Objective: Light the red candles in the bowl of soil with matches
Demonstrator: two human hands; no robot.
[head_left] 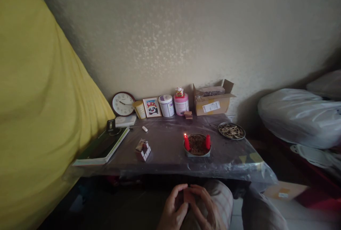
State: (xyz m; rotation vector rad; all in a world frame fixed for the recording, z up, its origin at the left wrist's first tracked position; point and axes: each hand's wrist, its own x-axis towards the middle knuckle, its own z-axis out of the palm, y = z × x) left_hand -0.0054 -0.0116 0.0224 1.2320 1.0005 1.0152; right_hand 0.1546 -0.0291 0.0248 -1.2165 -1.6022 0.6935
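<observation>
My left hand [173, 208] and my right hand [203, 207] meet low in front of me, over my lap and below the table's front edge. Together their curled fingers pinch a small reddish-brown flat box [188, 195], held between both hands. On the table [165, 141] ahead stands a round metal dish [197, 145] with two red candles; the left candle [186, 142] burns, the right candle [208, 141] shows no flame. A small open box [143, 149] sits left of the dish.
A metal plate of sticks [231, 130] lies at the right. Along the wall stand a clock [123, 103], a framed picture [152, 107], tins [166, 105], a pink jar [181, 103] and a cardboard box [212, 100]. Books [102, 147] lie left. Yellow fabric [34, 98] fills the left side.
</observation>
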